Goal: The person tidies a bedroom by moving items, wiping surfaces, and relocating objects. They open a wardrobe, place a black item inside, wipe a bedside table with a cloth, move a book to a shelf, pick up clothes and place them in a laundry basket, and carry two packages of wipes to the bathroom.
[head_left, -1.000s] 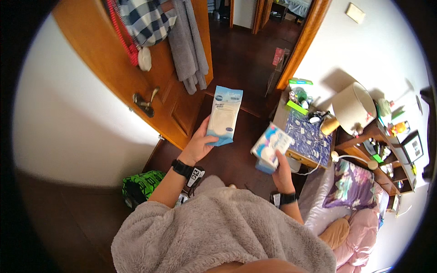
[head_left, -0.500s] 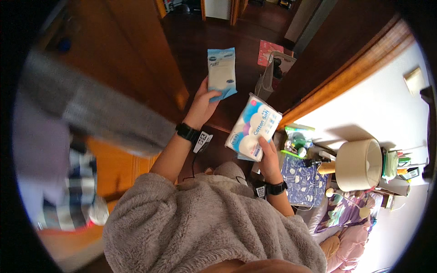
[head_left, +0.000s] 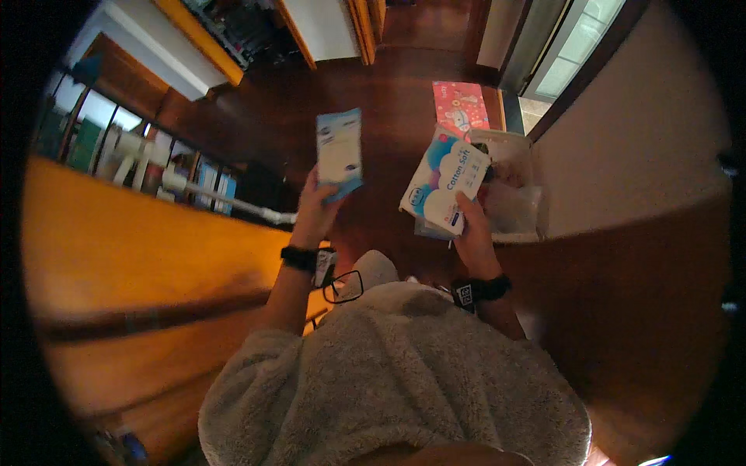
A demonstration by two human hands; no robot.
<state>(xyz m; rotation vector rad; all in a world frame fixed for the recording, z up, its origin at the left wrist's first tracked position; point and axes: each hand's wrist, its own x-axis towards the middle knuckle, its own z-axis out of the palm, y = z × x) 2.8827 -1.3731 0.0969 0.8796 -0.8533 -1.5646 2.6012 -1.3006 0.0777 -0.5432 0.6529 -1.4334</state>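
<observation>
We've got the left hand (head_left: 311,213) grasping a blue pouch (head_left: 339,154), long axis upright; right hand (head_left: 470,233) grasping a tissue pack (head_left: 444,189), nearer the white bag (head_left: 519,203) on the floor.

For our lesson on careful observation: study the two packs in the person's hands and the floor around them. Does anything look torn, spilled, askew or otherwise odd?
Nothing stands out. The left hand holds a slim blue-and-white pack upright by its lower end, and the right hand holds a larger soft pack, tilted; both look sealed. A white bag stands open on the dark wooden floor, with no visible spill.
</observation>
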